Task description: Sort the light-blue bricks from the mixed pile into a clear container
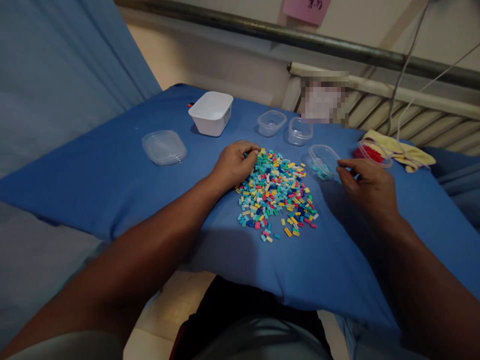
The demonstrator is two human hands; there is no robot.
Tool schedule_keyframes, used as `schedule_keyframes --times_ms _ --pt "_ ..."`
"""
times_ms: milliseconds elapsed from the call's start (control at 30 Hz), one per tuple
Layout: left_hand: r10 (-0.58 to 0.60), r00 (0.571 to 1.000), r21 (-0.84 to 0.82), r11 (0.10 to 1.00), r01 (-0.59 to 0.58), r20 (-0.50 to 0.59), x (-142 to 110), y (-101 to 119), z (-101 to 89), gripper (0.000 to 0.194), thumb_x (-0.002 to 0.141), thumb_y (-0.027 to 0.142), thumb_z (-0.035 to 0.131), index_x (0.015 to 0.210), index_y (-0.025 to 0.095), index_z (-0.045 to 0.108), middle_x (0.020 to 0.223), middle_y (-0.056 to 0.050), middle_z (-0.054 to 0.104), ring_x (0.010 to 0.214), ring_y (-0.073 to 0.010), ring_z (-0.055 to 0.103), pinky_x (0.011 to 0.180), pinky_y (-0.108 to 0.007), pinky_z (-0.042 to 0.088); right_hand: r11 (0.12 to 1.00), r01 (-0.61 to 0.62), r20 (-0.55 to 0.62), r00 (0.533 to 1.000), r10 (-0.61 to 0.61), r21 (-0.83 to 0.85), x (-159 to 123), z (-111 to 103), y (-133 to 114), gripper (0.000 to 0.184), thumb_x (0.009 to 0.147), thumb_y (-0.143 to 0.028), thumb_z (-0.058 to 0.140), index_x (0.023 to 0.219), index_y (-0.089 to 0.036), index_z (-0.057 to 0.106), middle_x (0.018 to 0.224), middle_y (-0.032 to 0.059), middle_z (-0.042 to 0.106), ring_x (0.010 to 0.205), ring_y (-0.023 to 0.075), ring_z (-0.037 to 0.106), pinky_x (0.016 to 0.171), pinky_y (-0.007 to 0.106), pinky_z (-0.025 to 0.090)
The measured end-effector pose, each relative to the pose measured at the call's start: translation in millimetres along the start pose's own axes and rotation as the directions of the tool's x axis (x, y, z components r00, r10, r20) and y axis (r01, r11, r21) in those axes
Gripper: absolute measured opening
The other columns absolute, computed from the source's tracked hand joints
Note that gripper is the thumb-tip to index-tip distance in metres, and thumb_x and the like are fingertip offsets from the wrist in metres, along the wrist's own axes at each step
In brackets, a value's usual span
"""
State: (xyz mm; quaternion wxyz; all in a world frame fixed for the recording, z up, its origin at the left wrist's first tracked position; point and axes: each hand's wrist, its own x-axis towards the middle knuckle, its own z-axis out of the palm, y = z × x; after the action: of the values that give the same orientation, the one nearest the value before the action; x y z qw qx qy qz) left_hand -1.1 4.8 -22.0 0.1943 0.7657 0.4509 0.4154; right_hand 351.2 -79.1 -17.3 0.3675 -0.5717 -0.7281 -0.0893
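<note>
Lightly, the right hand [371, 187] pinches a clear, round-cornered tub [324, 156].

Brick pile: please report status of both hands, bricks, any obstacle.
Left hand at left side of brick pile, hiding part of it; grip unclear. Right hand holding rim of transparent tub, teal bricks inside. Pile loose on blue cloth.

— Where's the left hand [234, 164]?
— At the far left edge of the bricks [275, 187], touching them; whether it grips one is hidden.
— And the right hand [369, 187]?
— Pinching the rim of a clear tub [323, 155] with teal bricks [322, 172] inside.
— What else lies on the blue cloth [127, 192]?
— A white bin [210, 122], clear lids [164, 148], two more tubs [268, 131], and a yellow rag [414, 154] beside a tub of red bits [374, 155].
</note>
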Motion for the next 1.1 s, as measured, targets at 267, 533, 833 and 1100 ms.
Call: schedule_keyframes --times_ms 267,533,833,1100 --pt "0.009 1.000 -0.013 1.000 -0.009 -0.006 0 -5 2.5 0.023 0.099 0.022 0.062 0.108 0.021 0.083 0.112 -0.005 0.081 0.108 -0.0239 0.075 0.103 -0.039 0.056 0.981 0.163 0.021 0.986 -0.167 0.108 -1 -4 -40 0.017 0.104 -0.026 0.067 0.114 -0.022 0.079 0.109 0.0125 0.083 0.094 0.0289 0.078 0.086 0.046 0.062" --pt "0.005 1.000 0.012 1.000 -0.005 0.003 0 -3 1.5 0.026 0.100 0.024 0.060 0.110 0.021 0.083 0.112 -0.005 0.082 0.108 -0.0234 0.075 0.102 -0.037 0.056 0.706 0.324 0.415 0.628 -0.658 0.630 -29 5 -135 0.042 0.108 -0.025 0.064 0.150 -0.021 0.060 0.134 0.0142 0.077 0.123 0.0289 0.071 0.107 0.050 0.058" --pt "0.013 1.000 -0.020 1.000 -0.013 -0.003 0 -5 4.2 0.023 0.100 0.022 0.061 0.109 0.020 0.082 0.113 -0.006 0.082 0.108 -0.0229 0.075 0.102 -0.038 0.056 0.777 0.292 0.518 0.608 -0.601 0.558 -28 3 -114 0.031 0.109 -0.025 0.063 0.140 -0.021 0.064 0.120 0.0107 0.078 0.109 0.0277 0.072 0.100 0.048 0.058" --pt "0.014 1.000 -0.017 1.000 -0.014 0.003 -2 -2 2.0 0.023 0.100 0.022 0.061 0.108 0.021 0.082 0.113 -0.005 0.082 0.109 -0.0230 0.075 0.103 -0.039 0.056 0.770 0.325 0.492 0.619 -0.613 0.549 -28 5 -128 0.018 0.109 -0.024 0.062 0.123 -0.020 0.073 0.116 0.0109 0.078 0.104 0.0258 0.071 0.093 0.045 0.057"
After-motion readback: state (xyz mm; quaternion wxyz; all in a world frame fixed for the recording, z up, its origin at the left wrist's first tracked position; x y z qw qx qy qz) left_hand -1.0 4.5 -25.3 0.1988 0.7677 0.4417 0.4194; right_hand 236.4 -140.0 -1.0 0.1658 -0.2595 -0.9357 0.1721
